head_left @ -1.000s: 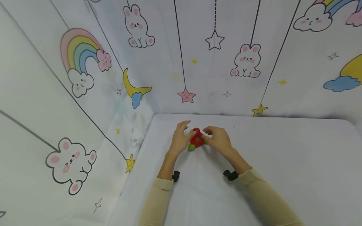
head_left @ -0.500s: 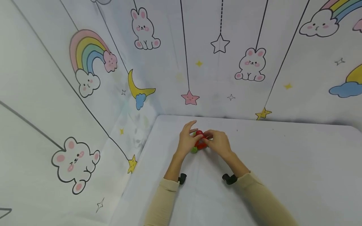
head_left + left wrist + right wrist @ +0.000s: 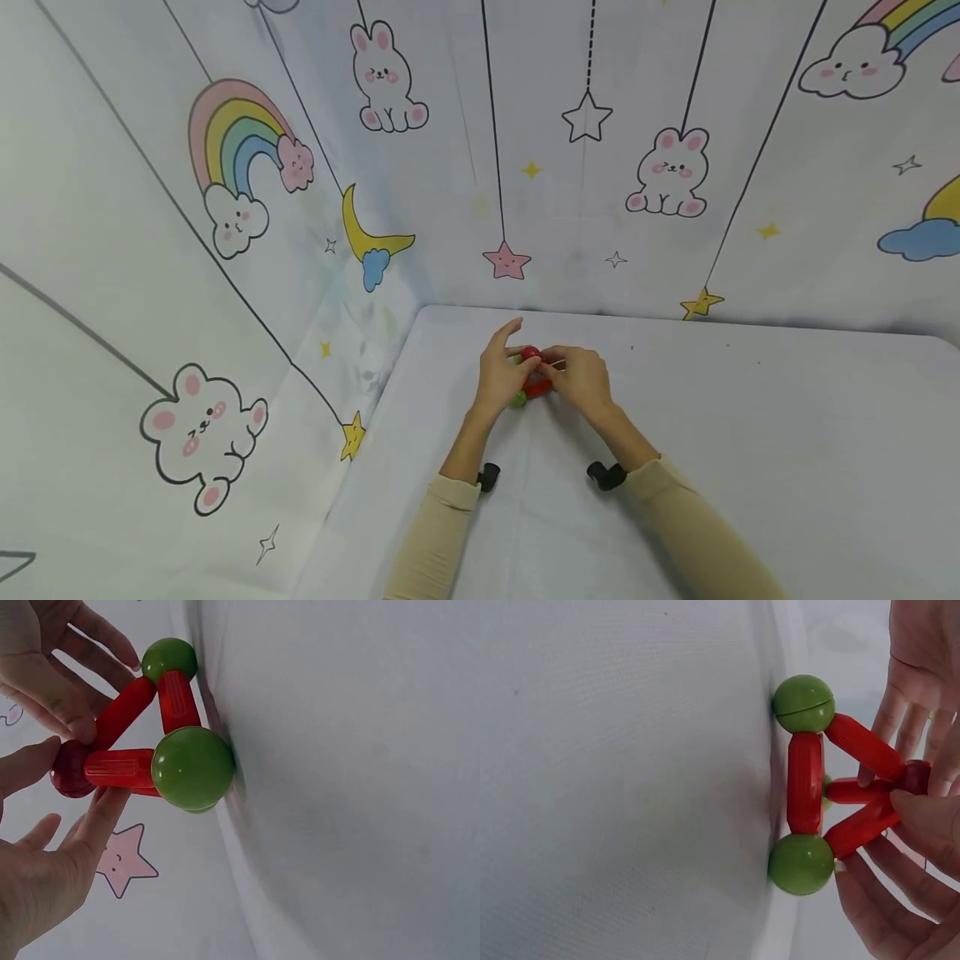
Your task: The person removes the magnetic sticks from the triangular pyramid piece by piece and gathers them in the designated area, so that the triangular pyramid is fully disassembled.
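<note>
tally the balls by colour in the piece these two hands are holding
Green balls: 3 (one mostly hidden behind the others in both wrist views)
Red balls: 1
Total: 4

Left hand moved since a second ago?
Yes: against the printed pink star in the head view, the left hand has moved slightly right, toward the red ball.

Playroom-like space with cartoon-printed walls (image 3: 442, 217)
</note>
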Tool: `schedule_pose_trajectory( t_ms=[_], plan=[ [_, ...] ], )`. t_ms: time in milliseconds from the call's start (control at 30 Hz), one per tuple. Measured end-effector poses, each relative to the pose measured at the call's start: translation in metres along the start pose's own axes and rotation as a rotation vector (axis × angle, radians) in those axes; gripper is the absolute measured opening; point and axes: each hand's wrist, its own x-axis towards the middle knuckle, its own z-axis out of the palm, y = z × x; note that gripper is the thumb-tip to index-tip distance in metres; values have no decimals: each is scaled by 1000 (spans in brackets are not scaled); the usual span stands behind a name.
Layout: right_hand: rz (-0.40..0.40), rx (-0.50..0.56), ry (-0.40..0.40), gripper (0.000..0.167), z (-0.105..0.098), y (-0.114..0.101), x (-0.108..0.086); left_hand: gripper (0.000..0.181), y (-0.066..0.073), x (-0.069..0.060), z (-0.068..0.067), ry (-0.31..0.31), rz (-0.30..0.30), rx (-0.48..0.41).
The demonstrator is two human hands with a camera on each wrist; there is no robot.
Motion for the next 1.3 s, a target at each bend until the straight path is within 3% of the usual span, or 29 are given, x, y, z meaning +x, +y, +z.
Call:
schedule_pose_trajectory(
  t_ms=[400, 800, 1133, 1300],
  plan=[
    [-32, -29, 67, 18, 5, 1, -8, 82, 3, -5, 6, 10, 18, -84],
    [-1, -19, 94, 16, 1, 0, -14, 80, -1, -2, 4, -6, -18, -108],
    [60, 51, 130, 18, -6, 7, -19, 66, -2, 2, -8, -13, -133, -227],
    [148, 121, 133, 19, -12, 12, -21, 61, -6, 3, -11, -26, -163, -349]
  ],
)
